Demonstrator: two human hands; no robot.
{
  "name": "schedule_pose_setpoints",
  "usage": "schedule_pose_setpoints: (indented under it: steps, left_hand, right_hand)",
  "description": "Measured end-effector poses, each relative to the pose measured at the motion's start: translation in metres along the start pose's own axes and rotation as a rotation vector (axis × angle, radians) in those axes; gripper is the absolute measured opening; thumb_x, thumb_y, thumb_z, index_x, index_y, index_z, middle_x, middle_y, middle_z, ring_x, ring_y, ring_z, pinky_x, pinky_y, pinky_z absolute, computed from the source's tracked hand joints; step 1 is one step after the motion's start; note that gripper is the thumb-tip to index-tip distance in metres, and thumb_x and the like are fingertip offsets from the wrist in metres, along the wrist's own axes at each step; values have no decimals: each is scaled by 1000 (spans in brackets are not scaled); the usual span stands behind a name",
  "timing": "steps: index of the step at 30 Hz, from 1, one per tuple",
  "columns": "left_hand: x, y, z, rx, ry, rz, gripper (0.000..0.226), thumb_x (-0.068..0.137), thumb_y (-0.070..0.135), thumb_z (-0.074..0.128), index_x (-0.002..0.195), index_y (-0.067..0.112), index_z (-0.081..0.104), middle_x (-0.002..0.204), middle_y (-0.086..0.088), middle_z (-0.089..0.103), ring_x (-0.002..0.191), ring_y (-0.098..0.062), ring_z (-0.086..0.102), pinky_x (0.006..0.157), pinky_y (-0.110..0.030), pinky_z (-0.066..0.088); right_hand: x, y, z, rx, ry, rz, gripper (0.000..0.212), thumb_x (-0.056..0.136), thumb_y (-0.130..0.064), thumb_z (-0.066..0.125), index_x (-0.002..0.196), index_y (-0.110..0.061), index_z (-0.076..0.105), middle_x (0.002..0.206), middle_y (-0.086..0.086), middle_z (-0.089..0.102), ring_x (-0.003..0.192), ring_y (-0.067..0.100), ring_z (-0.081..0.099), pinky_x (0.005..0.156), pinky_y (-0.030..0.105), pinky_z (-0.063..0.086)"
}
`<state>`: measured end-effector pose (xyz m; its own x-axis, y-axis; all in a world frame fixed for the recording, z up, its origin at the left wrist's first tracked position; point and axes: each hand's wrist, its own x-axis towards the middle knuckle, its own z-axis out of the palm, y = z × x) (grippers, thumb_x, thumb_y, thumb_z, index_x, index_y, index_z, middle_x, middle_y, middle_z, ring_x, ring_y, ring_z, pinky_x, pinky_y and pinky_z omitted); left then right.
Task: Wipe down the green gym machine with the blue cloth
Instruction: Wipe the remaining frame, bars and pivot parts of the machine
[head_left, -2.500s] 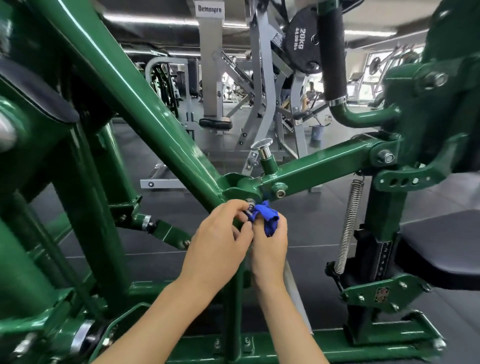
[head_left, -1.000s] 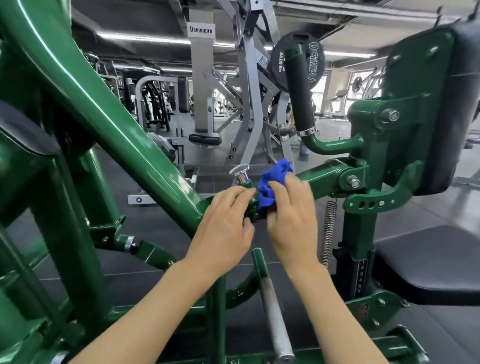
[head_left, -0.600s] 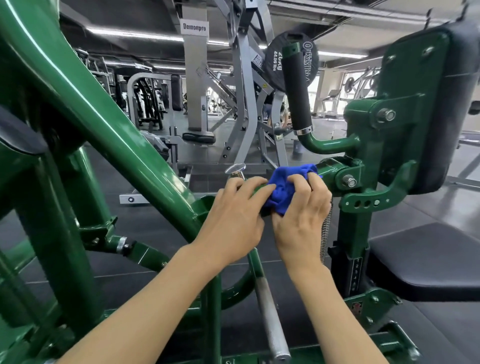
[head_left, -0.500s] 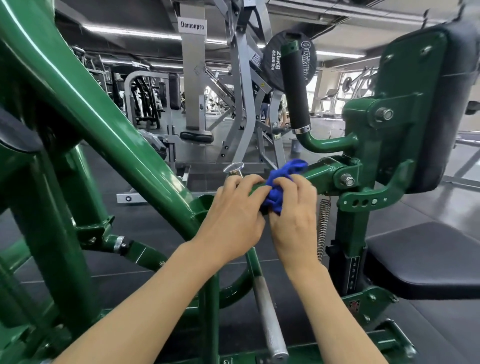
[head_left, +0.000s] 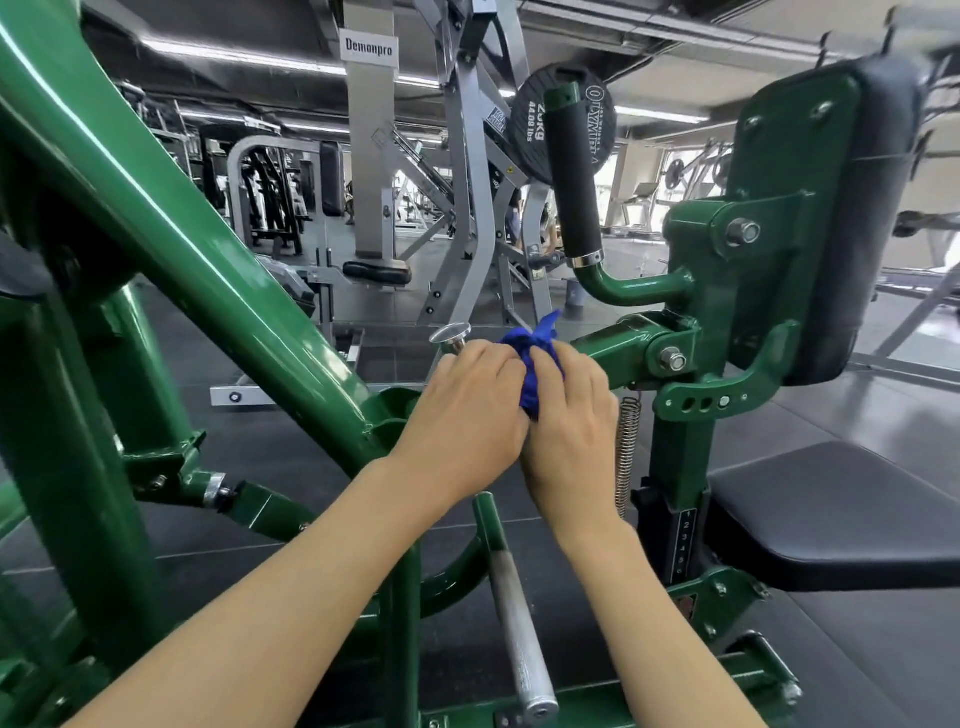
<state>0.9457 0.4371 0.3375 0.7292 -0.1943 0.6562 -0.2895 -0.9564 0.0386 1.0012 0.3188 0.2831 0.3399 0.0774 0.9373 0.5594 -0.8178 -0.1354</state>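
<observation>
- Head view: I see the blue cloth (head_left: 535, 358) bunched near centre frame, pressed onto a crossbar of the green gym machine (head_left: 208, 260).
- The right hand (head_left: 566, 426), at the cloth's 5 o'clock, grips it with curled fingers.
- The left hand (head_left: 467, 415), at 8 o'clock, curls over the same bar (fingertips touching the cloth).
- A chrome knob (head_left: 450, 332) stands at the cloth's 10 o'clock.

Glossy green machine (head_left: 218, 270); soft blue cloth (head_left: 532, 358).
</observation>
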Motion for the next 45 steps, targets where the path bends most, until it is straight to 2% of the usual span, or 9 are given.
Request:
schedule_pose_setpoints:
  steps: [7, 14, 17, 23, 29, 35, 40, 42, 45]
  left_hand:
    - [9, 4, -2, -24, -94, 24, 26, 97, 25, 53, 122, 19, 54, 120, 6, 57, 117, -19, 47, 100, -36, 29]
    - [19, 16, 0, -61, -98, 67, 18, 95, 21, 49, 113, 23, 50, 111, 13, 50, 116, -14, 43, 103, -39, 26]
    - [12, 6, 1, -6, -101, 80, 34, 89, 19, 53, 123, 21, 51, 122, 10, 52, 125, -15, 41, 107, -41, 26]
    - [0, -7, 6, 158, -117, 83, 52, 82, 22, 61, 134, 19, 53, 130, 4, 58, 126, -22, 52, 108, -44, 26]
    - [-10, -6, 19, 147, -30, 70, 65, 77, 22, 68, 140, 17, 54, 135, 5, 62, 120, -18, 62, 108, -45, 22]
    - [-19, -9, 21, 109, -56, 66, 78, 79, 22, 69, 154, 19, 45, 153, 3, 52, 134, -15, 54, 120, -42, 12]
    - [-20, -14, 23, 0, -60, 26, 76, 80, 26, 52, 156, 25, 43, 157, 7, 49, 139, -10, 49, 123, -37, 4]
    - [-18, -15, 19, -62, -89, 10, 76, 80, 28, 40, 156, 28, 42, 158, 10, 47, 143, -8, 45, 124, -36, 4]
    - [-15, -19, 12, -163, -149, -13, 80, 81, 13, 52, 157, 32, 37, 161, 14, 42, 148, -2, 34, 124, -31, -2]
  right_hand:
    - [7, 19, -10, -89, 5, -24, 49, 87, -4, 51, 134, -5, 64, 141, 13, 60, 130, 31, 49, 98, 41, 41]
    - [-5, 15, -3, -200, 25, 112, 64, 84, 3, 69, 144, -4, 50, 149, 22, 46, 130, 41, 44, 107, 51, 41]
    - [-10, 22, -5, -225, 4, 13, 61, 85, 1, 64, 144, -5, 52, 148, 20, 48, 128, 39, 47, 105, 49, 43]
    - [12, 49, -12, -292, 147, 198, 61, 83, 9, 61, 143, -1, 52, 140, 23, 50, 123, 38, 47, 100, 46, 40]
    - [-28, 25, 3, 47, 92, 245, 57, 84, 6, 70, 137, 7, 49, 140, 31, 45, 132, 44, 43, 118, 42, 32]
    - [-18, 26, -1, 329, 171, 482, 55, 91, 6, 59, 142, 7, 42, 140, 24, 43, 130, 39, 46, 110, 46, 41]
    - [-37, -16, 6, 536, 100, 563, 49, 88, 7, 63, 133, 0, 45, 133, 19, 45, 119, 25, 47, 103, 11, 33]
    - [-46, -33, 6, 745, 70, 718, 44, 88, -1, 64, 125, -15, 45, 121, 10, 57, 107, 22, 55, 96, 27, 47]
    - [-55, -57, 14, 1043, -16, 1019, 42, 93, -7, 60, 116, -38, 45, 111, 3, 70, 100, 21, 67, 87, 44, 57]
